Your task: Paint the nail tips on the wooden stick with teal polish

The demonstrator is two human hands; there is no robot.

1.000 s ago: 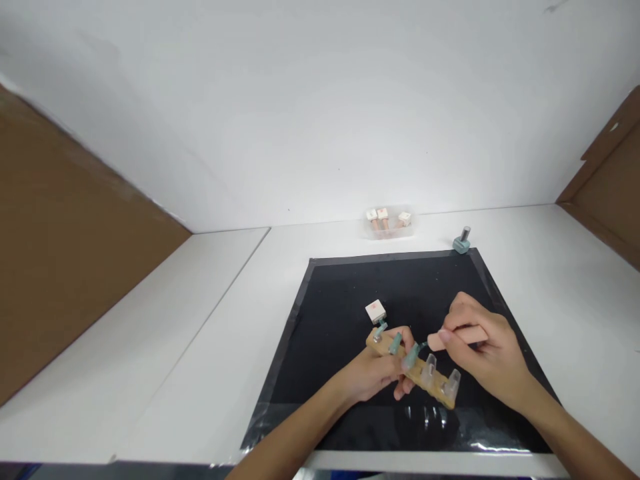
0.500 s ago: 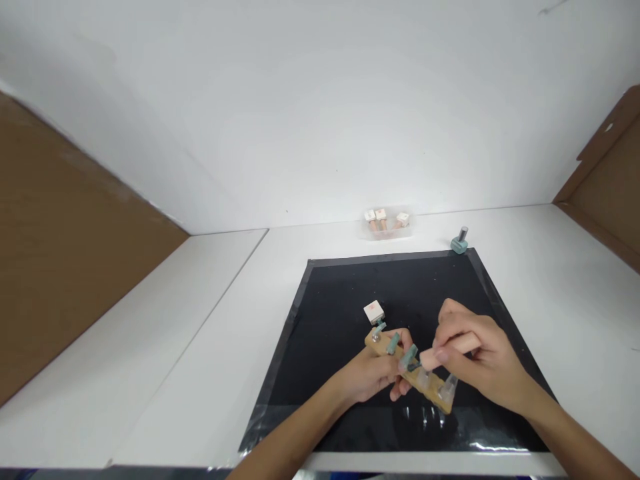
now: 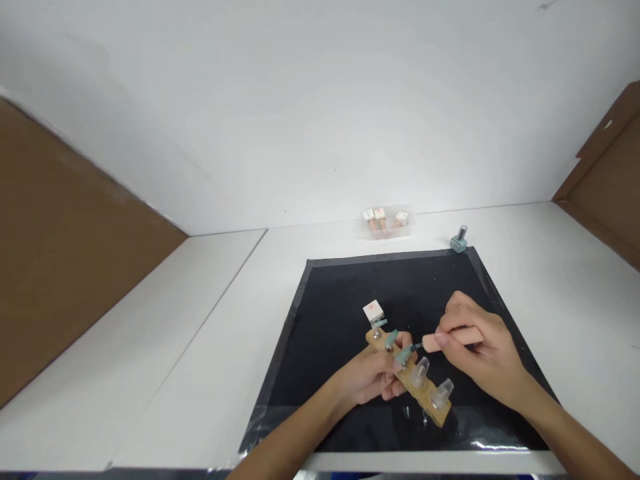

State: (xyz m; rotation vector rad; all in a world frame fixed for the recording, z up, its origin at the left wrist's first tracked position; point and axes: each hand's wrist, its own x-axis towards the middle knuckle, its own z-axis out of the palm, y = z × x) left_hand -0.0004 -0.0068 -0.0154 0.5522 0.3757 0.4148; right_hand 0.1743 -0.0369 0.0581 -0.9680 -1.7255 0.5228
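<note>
Pink brush (image 3: 467,336), right grip (image 3: 487,357) closed around it

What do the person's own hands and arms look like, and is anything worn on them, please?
The left hand and the right hand are bare, without gloves. No ring, bracelet or watch shows. The left forearm and the right forearm are uncovered as far as the picture shows, with no sleeve in view. Small details of the fingernails cannot be told.
</note>
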